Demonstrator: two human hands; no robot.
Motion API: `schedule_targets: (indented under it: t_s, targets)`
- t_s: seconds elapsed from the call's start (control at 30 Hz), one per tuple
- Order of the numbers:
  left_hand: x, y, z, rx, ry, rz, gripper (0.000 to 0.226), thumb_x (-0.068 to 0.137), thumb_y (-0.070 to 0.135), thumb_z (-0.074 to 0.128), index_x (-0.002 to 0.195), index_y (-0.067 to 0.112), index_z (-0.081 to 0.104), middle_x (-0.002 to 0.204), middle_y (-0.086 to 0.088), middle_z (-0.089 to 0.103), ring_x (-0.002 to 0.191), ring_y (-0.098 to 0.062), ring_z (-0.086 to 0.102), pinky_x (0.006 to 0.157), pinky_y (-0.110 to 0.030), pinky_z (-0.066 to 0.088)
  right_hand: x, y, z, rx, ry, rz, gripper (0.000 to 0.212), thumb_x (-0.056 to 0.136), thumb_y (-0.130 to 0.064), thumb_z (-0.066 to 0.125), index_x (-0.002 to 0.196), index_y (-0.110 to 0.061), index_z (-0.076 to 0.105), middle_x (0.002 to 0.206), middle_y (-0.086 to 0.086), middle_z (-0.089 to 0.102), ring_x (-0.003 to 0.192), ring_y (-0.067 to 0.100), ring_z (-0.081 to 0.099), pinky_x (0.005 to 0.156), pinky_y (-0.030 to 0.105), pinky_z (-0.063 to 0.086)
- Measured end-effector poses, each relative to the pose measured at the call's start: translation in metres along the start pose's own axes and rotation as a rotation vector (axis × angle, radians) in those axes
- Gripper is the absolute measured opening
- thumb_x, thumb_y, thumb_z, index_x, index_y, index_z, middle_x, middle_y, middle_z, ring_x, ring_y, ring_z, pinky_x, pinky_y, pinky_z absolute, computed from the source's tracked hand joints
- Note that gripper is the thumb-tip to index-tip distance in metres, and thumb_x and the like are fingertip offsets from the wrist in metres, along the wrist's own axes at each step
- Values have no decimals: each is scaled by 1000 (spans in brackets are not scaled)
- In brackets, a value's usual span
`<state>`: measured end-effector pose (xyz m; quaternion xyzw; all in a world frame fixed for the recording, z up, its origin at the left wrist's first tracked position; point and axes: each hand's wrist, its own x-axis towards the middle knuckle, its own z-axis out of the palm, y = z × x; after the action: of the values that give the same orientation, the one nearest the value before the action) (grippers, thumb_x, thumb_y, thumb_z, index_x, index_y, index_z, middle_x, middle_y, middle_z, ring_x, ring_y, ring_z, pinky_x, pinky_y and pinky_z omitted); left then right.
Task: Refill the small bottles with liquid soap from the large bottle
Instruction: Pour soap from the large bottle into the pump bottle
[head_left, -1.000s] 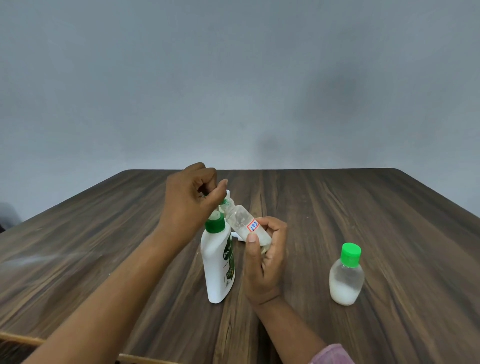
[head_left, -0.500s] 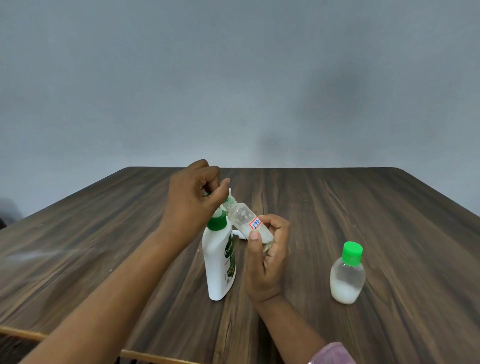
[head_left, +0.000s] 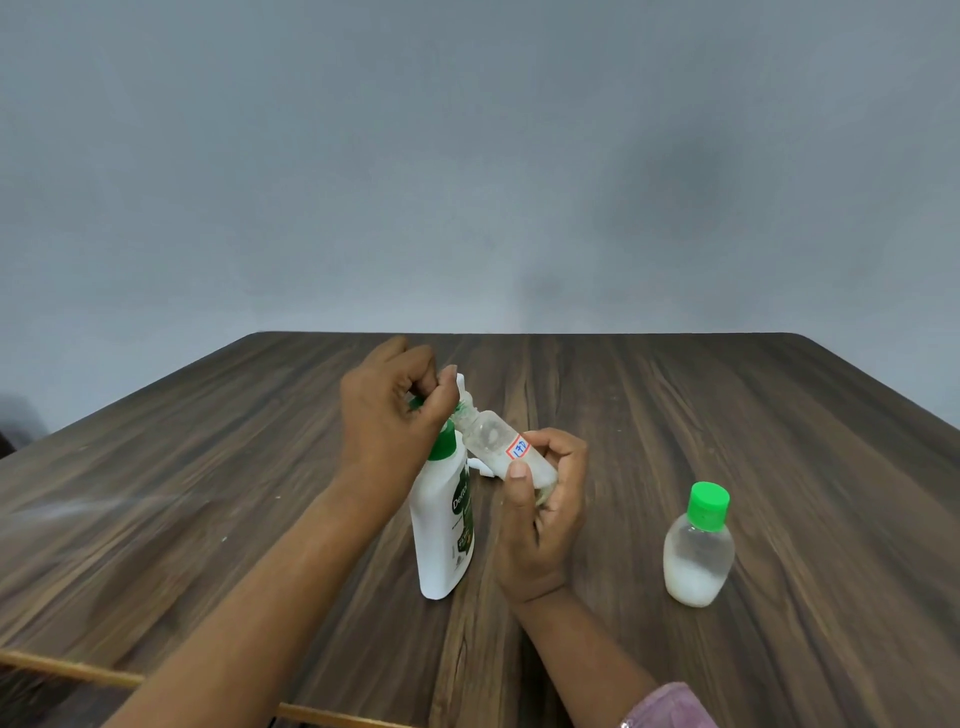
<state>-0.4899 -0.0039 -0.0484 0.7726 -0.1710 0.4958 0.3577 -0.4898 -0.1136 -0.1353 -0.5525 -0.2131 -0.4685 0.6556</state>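
- Head view, only one there is. Big bottle (head_left: 441, 540) is my anchor: white, dark green label, green top (head_left: 444, 448), standing upright on the wood table (head_left: 208, 493) roughly mid-table.
- Small bottle (head_left: 493, 441) is up in the air just right of the big bottle's top. It's tilted, neck pointing up and left, base down-right. Clear plastic with some white soap pooled at the low end, and a red-edged sticker (head_left: 517, 447) on its side.
- Right hand (head_left: 543, 519) is just right of the big bottle, fingers and thumb curled round the small bottle's lower end, gripping it.
- Left hand (head_left: 387, 431) sits above and left of the big bottle's top, fingers curled tight and pinching a green cap (head_left: 415, 403) right at the small bottle's neck. Can't tell if the cap is seated or loose, the fingers cover it.
- Second bottle (head_left: 698, 561) stands upright well to the right of the big bottle, bright green lid on, white soap in about the bottom third.
- Small white bit (head_left: 484, 467) on the table just behind the big bottle; can't make out what it is.
- Pink sleeve (head_left: 670, 706) on the right arm, and a plain grey wall (head_left: 467, 156) behind the table.
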Motion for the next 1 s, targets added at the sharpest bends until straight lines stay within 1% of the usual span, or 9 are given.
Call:
schedule_targets:
  t_s: [0.1,0.27,0.4,0.47,0.6,0.67,0.77,0.9,1.0]
  targets:
    - [9,4,-4,5,-56,15,40,77,14,63,50,20,34,53,5,34,53,-8,35,50,-15,24,0,0,1,7,-23,6,15,87,-26,44,99,-18,48,90,-26,53,73,-2,55,59,11,42]
    - [20,5,-10,56,-160,64,36,75,14,63,50,16,37,53,5,34,54,-11,37,50,-15,25,1,-1,1,17,-44,-7,13,87,-24,44,100,-22,46,92,-29,53,74,-5,56,58,9,43]
    - [15,4,-6,7,-96,9,37,76,13,62,50,18,35,53,5,34,53,-10,36,51,-16,25,2,-2,2,15,-42,-12,12,87,-25,44,99,-23,46,92,-29,53,75,-5,56,59,10,43]
    - [9,4,-2,-15,-68,-19,37,76,12,61,50,17,35,52,4,34,53,-9,35,51,-17,25,2,0,1,6,-11,-4,14,86,-25,44,99,-19,47,91,-28,53,74,-4,55,60,9,42]
    - [-1,2,0,-6,-24,-32,37,76,9,62,49,9,37,51,-1,36,52,-10,34,50,-20,25,1,1,0,2,15,3,21,85,-25,44,97,-8,48,88,-26,53,71,-5,53,60,6,39]
    - [-1,2,-1,-11,-19,-30,37,77,9,62,49,10,38,51,-2,37,53,-11,35,50,-18,24,0,0,1,4,-1,4,20,86,-25,44,98,-9,48,89,-28,53,73,-6,54,60,6,40]
    - [7,4,-3,-1,-57,3,38,78,10,62,51,16,35,53,2,35,53,-11,35,51,-18,25,-1,-1,1,20,-37,8,15,87,-25,44,100,-19,47,91,-27,53,74,-5,55,60,8,42]
    - [17,5,-8,60,-151,66,36,77,13,61,51,12,37,54,3,34,54,-12,36,51,-19,25,0,-2,0,23,-44,5,14,87,-25,43,100,-21,46,92,-27,53,74,-4,55,60,9,42]
    - [18,4,-9,56,-151,76,36,78,13,61,51,14,36,54,5,34,53,-9,35,51,-17,25,1,-3,2,23,-57,-7,14,87,-24,43,101,-24,45,92,-29,53,75,-6,56,60,8,43]
